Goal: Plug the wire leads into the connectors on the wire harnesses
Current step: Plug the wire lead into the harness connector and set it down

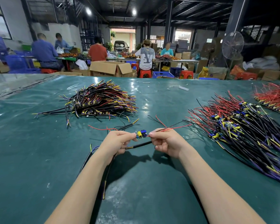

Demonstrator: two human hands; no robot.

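Observation:
A small circuit board (141,134) with blue and yellow parts is held above the green table between both hands. My left hand (118,142) pinches the board's left end and also grips a black sheathed cable (139,145) that runs under the board and down past my wrist. My right hand (164,140) pinches red and black wire leads (176,126) right at the board's right end; the leads trail up and to the right. The joint itself is hidden by my fingertips.
A heap of black cables with yellow and purple ends (102,101) lies at the far left. A pile of boards with red and black leads (242,126) fills the right, and a red bundle (271,97) lies beyond. People work at tables behind.

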